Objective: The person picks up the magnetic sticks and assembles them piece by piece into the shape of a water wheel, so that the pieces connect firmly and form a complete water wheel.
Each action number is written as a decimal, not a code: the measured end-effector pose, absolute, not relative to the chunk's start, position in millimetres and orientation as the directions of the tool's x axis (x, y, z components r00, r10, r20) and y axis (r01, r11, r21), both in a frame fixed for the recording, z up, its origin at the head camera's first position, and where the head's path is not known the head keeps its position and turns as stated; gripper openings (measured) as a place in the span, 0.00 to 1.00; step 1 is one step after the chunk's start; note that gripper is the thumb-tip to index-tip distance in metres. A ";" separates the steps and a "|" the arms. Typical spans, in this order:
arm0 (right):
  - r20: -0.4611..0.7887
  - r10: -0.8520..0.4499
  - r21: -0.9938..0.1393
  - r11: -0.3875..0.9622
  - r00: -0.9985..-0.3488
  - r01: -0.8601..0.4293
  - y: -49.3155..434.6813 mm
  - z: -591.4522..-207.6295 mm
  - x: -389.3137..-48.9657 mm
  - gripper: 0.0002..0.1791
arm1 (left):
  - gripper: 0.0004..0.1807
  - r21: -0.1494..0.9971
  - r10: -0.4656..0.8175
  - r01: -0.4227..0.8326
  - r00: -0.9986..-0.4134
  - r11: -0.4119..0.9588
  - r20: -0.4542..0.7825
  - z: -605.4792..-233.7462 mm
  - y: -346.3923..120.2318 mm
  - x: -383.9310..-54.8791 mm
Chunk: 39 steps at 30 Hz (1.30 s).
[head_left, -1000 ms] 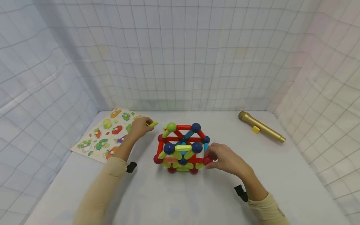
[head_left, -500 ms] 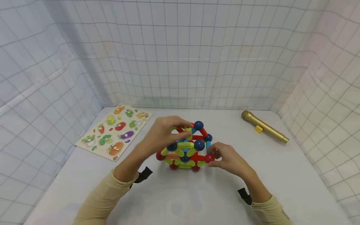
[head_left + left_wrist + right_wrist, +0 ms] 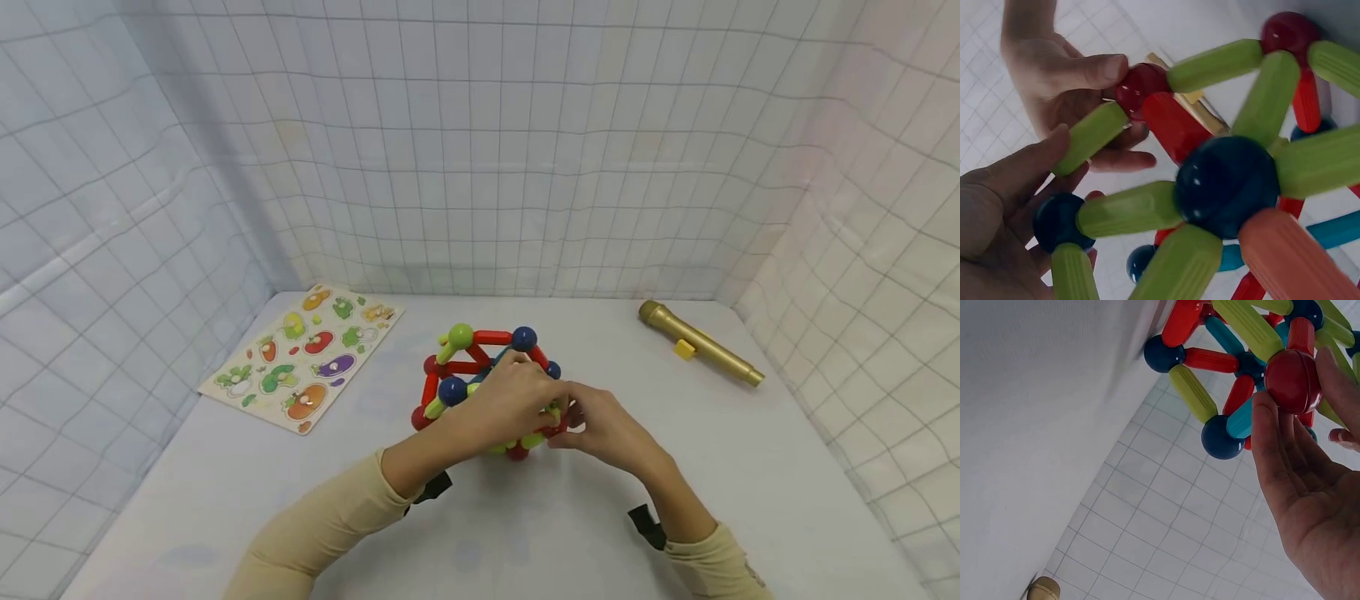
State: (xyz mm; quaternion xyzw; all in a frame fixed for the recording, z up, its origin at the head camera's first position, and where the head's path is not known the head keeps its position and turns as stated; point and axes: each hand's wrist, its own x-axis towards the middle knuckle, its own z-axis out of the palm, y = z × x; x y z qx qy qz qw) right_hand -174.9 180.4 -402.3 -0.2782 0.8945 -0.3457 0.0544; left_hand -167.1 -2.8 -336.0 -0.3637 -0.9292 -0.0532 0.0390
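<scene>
A frame of magnetic rods and balls in red, blue, lime green and teal stands mid-table, a lime ball (image 3: 461,336) at its top. My left hand (image 3: 510,400) reaches across its front and pinches a lime-green rod (image 3: 1090,139) between thumb and fingers. In the left wrist view, that rod's far end meets a dark red ball (image 3: 1141,91) at the frame's right corner. My right hand (image 3: 611,429) grips this red ball (image 3: 1292,381) with thumb and fingertips. A blue ball (image 3: 1063,220) sits beside the left fingers. In the head view, the left hand hides much of the frame's front.
On the left lies a board (image 3: 303,358) with vegetable pictures. A gold toy microphone (image 3: 701,342) lies at the back right, with a small yellow block (image 3: 684,349) against it. White grid-patterned cloth walls (image 3: 480,167) enclose the table at the back and sides.
My left hand has moved from beside the board, across the frame to its right corner, carrying the lime-green rod. My right hand has kept its grip on the red ball.
</scene>
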 end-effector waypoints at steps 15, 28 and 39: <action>0.068 -0.531 -0.647 0.621 -0.845 -0.442 179.6 -398.9 -173.3 0.26 | 0.26 -0.121 0.720 0.711 -0.692 0.692 0.053 -331.1 -12.5 -164.8; 0.068 -0.523 -0.655 0.619 -0.850 -0.433 176.3 -399.5 -173.7 0.37 | 0.19 -0.213 0.741 0.719 -0.669 0.662 0.045 -330.9 -14.3 -163.4; 0.063 -0.521 -0.611 0.654 -0.851 -0.446 176.0 -401.0 -171.3 0.20 | 0.17 0.480 0.436 0.599 -0.799 0.641 0.414 -306.7 -97.4 -198.5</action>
